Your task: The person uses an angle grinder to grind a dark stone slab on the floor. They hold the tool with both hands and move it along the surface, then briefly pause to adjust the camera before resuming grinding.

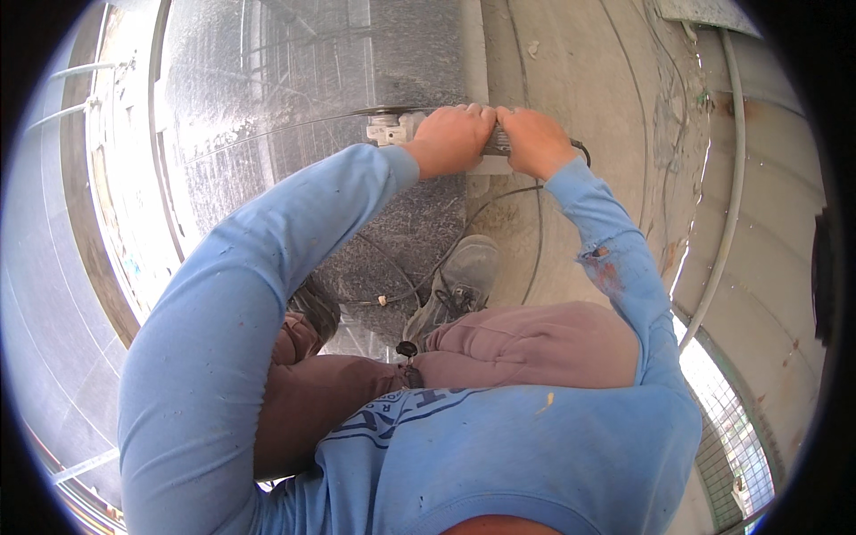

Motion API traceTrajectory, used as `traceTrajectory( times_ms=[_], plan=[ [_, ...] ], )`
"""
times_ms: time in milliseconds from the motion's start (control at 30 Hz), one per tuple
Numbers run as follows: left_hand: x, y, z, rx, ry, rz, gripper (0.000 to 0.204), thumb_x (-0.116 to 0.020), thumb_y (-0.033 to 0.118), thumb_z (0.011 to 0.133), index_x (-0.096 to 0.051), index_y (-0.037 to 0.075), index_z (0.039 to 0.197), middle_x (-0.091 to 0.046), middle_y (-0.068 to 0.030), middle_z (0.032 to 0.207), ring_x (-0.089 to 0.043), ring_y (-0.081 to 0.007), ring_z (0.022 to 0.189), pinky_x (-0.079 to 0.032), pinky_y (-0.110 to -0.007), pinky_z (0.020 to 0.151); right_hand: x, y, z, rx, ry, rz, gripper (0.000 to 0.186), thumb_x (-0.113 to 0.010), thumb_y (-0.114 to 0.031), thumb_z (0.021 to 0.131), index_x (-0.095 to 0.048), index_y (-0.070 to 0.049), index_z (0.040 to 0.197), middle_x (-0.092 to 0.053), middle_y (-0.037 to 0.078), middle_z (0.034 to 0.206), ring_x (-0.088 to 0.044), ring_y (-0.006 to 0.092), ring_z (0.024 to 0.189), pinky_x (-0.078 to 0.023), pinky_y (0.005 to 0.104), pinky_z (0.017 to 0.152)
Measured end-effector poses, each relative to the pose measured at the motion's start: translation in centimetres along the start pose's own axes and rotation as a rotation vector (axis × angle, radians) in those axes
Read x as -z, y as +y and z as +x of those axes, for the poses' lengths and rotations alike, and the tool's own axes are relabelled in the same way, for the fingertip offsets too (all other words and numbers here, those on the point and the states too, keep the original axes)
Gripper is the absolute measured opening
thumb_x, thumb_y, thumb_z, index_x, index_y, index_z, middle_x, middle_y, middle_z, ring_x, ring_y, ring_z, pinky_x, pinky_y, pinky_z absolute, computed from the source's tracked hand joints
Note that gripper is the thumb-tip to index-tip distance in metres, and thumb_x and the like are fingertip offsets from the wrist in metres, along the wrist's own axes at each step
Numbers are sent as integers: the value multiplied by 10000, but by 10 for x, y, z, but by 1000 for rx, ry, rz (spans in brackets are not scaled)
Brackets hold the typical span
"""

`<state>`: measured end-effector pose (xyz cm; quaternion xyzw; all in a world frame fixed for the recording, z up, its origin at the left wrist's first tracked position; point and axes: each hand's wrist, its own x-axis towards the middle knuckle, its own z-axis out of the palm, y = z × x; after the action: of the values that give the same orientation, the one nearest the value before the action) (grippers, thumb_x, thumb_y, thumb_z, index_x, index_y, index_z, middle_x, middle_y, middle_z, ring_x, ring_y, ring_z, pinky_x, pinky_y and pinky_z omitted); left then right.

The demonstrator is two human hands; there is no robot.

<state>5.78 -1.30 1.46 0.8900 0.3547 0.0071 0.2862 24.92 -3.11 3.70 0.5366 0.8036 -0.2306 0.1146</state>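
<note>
Both of my hands are wrapped round an angle grinder (pixel 387 134), its pale, dusty head pointing left. My left hand (pixel 453 139) grips it just behind the head. Close against it, my right hand (pixel 535 143) closes on the rear of the body, where a dark cord comes out. The thin disc (pixel 379 111) shows almost edge-on at the far side of the head, over a dark grey, dust-streaked slab (pixel 312 62). A thin line crosses the slab leftward from the disc. How deep the disc sits, I cannot tell.
Black cable (pixel 481 209) loops near my shoe (pixel 468 267) and over the slab. Dusty concrete floor (pixel 580 53) lies on the right, with more cables along it. A pipe (pixel 738 160) runs beside panels at the far right. Pale metal bars (pixel 80 69) stick out on the left.
</note>
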Motion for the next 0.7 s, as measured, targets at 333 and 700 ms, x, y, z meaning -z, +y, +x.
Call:
traceTrajectory(
  times_ms=[333, 700],
  plan=[
    [8, 9, 2, 36, -44, -12, 471, -792, 166, 771, -547, 29, 1149, -655, -157, 1108, -654, -347, 1101, -545, -451, 921, 8, -1, -5, -26, -6, -26, 348, -706, -4, 797, -567, -61, 1111, -707, 182, 989, -703, 402, 961, -567, 505, 781],
    [4, -4, -7, 75, -83, 5, 564, -827, 189, 777, -533, 30, 1232, -641, -155, 1150, -642, -354, 1125, -538, -455, 936, -12, -5, 13, 1, 4, 24, 432, -726, -7, 744, -556, -62, 1138, -688, 180, 1011, -680, 408, 981, -553, 502, 802]
  ],
)
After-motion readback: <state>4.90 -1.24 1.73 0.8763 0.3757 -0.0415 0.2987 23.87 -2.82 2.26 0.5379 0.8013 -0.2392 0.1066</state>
